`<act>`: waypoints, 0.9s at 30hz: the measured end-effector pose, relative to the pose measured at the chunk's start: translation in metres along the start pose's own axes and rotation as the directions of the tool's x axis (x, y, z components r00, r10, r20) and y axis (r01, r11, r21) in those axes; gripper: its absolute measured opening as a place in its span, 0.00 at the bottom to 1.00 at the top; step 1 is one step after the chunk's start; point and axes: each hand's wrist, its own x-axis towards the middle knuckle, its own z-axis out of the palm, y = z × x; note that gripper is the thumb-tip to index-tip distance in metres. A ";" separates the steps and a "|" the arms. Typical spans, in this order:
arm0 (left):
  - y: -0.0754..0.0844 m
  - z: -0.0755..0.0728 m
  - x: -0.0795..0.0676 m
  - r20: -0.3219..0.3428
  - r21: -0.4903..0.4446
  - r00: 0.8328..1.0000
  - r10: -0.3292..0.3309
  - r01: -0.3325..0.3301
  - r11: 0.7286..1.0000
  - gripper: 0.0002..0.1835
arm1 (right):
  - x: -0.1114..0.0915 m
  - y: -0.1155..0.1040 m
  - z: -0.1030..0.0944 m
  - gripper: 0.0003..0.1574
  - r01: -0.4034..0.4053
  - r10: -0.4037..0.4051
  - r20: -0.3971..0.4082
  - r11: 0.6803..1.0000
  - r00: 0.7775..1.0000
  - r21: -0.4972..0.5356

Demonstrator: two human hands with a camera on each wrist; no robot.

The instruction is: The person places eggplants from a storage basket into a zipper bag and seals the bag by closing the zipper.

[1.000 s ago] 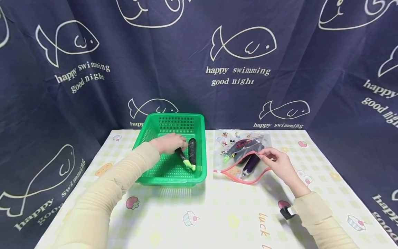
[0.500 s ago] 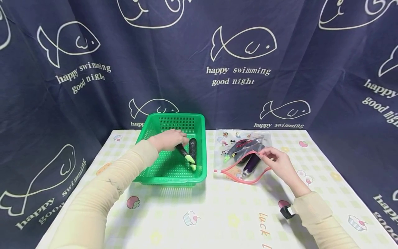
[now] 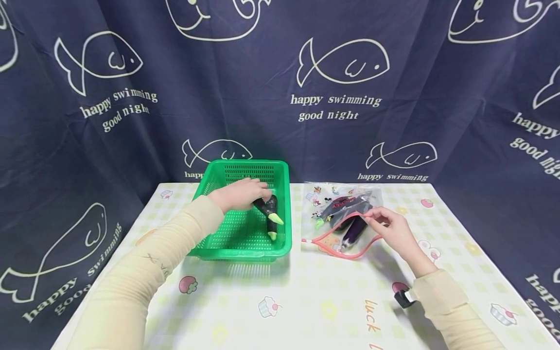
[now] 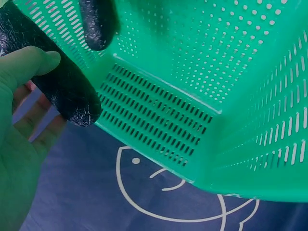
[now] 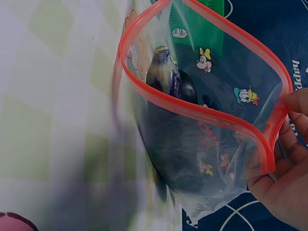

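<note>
My left hand reaches into the green basket and grips a dark eggplant with a pale green stem end. In the left wrist view the thumb lies across the held eggplant, whose rounded end points away from the palm. A second dark eggplant lies along the basket's right side, partly covered by the held one. On the right, my right hand pinches the red zip edge of a clear printed bag, keeping its mouth apart. Inside is a purple eggplant, with more dark vegetables behind it.
A checked tablecloth with cupcake and strawberry prints covers the table. Behind its far edge hangs a dark blue fish-print curtain. The basket's perforated walls surround the left hand's work.
My left hand has lifted its eggplant slightly and moved it to the right, so its green end crosses over the other eggplant. The right hand and bag have stayed in place.
</note>
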 end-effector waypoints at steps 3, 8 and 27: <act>0.001 -0.003 0.001 -0.008 0.004 1.000 -0.005 0.005 1.000 0.18 | 0.000 0.000 0.000 0.07 -0.003 0.003 0.000 1.000 1.000 -0.006; 0.002 -0.008 0.002 -0.043 0.014 0.999 -0.008 0.008 1.000 0.18 | 0.000 -0.001 0.000 0.06 -0.003 0.003 0.000 1.000 1.000 -0.005; 0.022 -0.030 0.012 -0.127 0.069 0.992 0.001 0.008 0.998 0.14 | 0.001 0.001 0.001 0.06 -0.001 0.001 -0.001 1.000 1.000 -0.009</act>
